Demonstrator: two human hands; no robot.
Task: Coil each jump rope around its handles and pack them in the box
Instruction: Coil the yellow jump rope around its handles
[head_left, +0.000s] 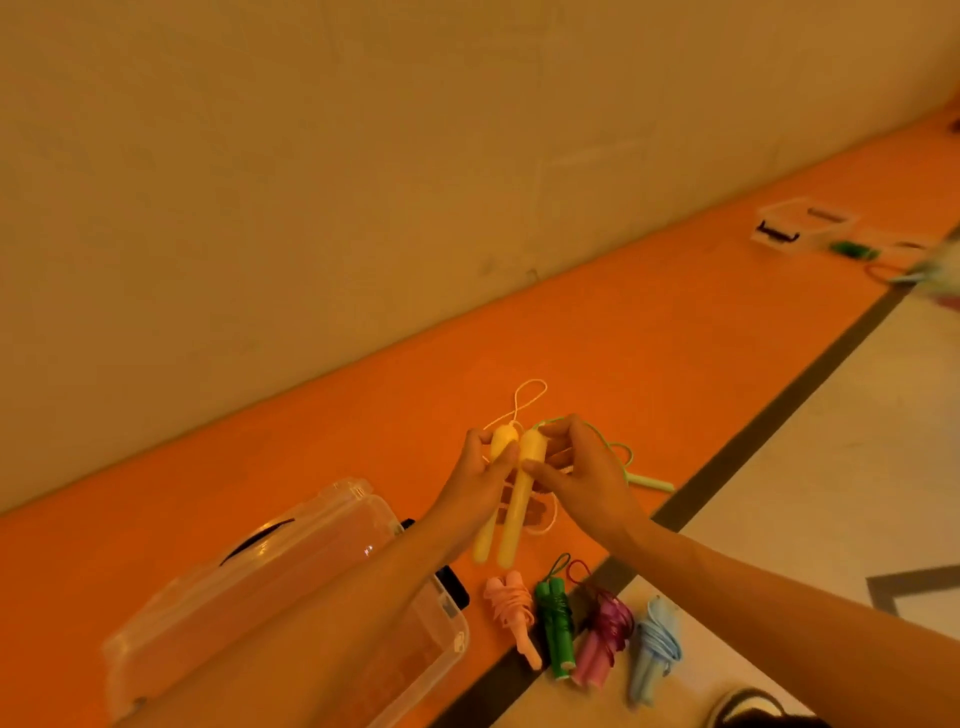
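Lying side by side above the orange floor (363, 415), long axes running away from the person, the yellow handles (511, 519) are pinched near their far ends by the left hand (480, 470) and right hand (584, 480), their cord (540, 381) hanging loose beyond

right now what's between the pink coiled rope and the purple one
The green coiled rope, between the pink rope and the purple rope, in the head view.
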